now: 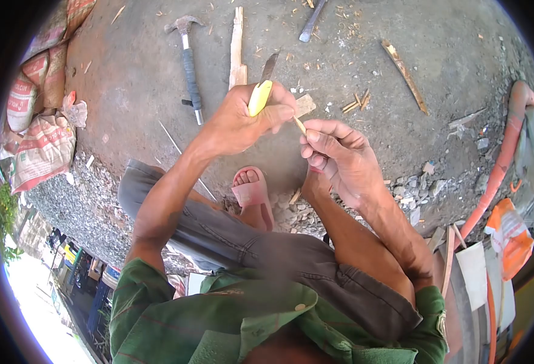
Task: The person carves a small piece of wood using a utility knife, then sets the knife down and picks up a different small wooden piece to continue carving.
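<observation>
My left hand [239, 121] is closed around the yellow handle of a knife [259, 98], whose dark blade points up and away from me. The thumb and fingers of that hand also meet one end of a small wooden stick [300, 125]. Between the thumb and fingers of my right hand [342, 158] the stick's other end is pinched. Just beyond the hands lies a flat scrap of wood [305, 105], partly hidden by my left fingers.
On the concrete ground lie a claw hammer [189, 70], a pale wood strip [236, 48], a chisel-like metal tool [312, 21], a longer wood piece [404, 76] and several cut sticks [356, 102]. Sacks [42, 145] stand left; an orange pipe [503, 158] curves at right.
</observation>
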A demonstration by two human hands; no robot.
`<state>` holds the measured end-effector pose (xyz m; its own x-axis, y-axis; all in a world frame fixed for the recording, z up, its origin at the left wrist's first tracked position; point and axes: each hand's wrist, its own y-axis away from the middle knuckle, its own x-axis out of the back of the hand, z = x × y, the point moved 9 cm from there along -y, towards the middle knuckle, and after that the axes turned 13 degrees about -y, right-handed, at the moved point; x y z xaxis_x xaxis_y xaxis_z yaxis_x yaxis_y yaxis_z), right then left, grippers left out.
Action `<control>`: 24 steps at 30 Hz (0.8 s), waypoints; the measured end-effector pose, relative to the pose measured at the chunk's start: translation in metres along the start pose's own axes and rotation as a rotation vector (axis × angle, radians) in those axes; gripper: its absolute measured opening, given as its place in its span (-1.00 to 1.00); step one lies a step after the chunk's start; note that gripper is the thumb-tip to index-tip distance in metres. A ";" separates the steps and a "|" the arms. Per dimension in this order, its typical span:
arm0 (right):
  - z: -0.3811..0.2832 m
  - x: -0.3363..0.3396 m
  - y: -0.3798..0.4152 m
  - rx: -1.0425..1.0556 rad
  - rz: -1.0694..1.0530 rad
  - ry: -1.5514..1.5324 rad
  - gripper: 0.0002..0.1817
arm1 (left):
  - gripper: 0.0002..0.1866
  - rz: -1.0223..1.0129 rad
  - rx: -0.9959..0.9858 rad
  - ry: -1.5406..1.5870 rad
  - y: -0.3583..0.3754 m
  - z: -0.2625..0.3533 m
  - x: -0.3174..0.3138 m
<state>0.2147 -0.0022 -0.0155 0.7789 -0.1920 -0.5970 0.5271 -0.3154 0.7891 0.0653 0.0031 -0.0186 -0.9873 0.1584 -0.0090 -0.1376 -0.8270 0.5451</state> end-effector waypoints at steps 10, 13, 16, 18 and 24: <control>0.006 0.000 -0.004 -0.046 -0.005 0.164 -0.77 | -0.82 -0.018 0.066 -0.076 0.005 -0.001 -0.002; 0.003 -0.007 -0.006 -0.029 -0.037 0.163 -0.77 | -0.83 -0.025 0.093 0.354 0.005 -0.009 -0.007; 0.003 -0.007 -0.008 -0.033 -0.061 0.135 -0.77 | -0.84 -0.061 0.042 0.370 0.006 -0.005 -0.006; 0.004 -0.010 -0.008 -0.057 -0.073 0.106 -0.77 | -0.83 -0.031 0.012 0.243 0.007 -0.002 -0.002; 0.004 -0.013 -0.006 -0.051 -0.024 0.116 -0.79 | -0.80 0.055 0.000 0.057 0.008 -0.002 0.005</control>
<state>0.1997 -0.0017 -0.0130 0.7987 -0.0748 -0.5970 0.5600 -0.2706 0.7831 0.0587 -0.0038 -0.0162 -0.9963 0.0815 -0.0268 -0.0829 -0.8338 0.5457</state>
